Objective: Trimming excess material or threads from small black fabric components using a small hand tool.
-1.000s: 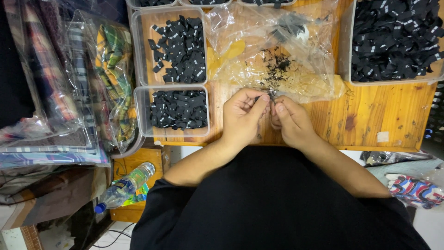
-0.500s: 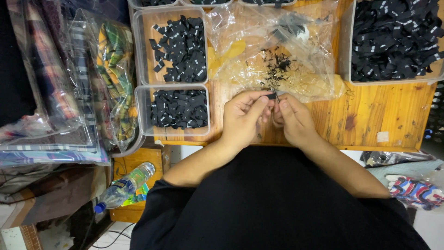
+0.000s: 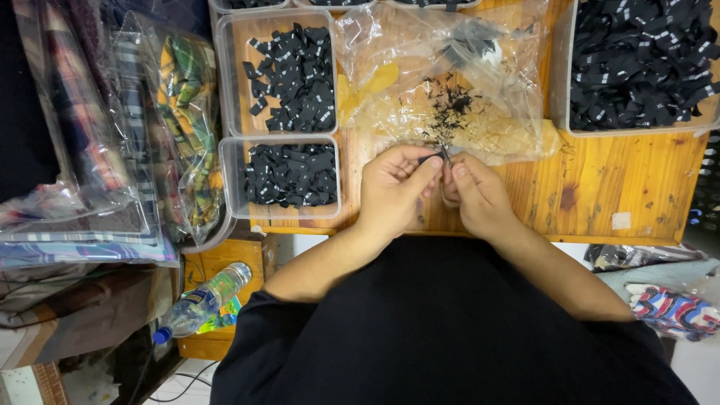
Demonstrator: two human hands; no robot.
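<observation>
My left hand [image 3: 394,187] and my right hand [image 3: 476,196] meet fingertip to fingertip over the near edge of a wooden table [image 3: 622,184]. Between them they pinch a small black label [image 3: 433,157], with a thin dark tool tip [image 3: 446,155] showing at the right thumb. Just beyond the fingers lies a crumpled clear plastic bag [image 3: 450,82] strewn with black thread scraps [image 3: 454,109].
Clear tubs of black labels stand left of the hands [image 3: 289,174], behind that [image 3: 292,75] and at the far right [image 3: 641,64]. Bagged patterned fabric [image 3: 180,120] is stacked at left. A plastic bottle [image 3: 199,300] lies below the table, with more bagged cloth [image 3: 675,307] at lower right.
Both hands have shifted slightly and drawn closer at the fingertips; the black label stays pinched between them. Nothing else has moved.
</observation>
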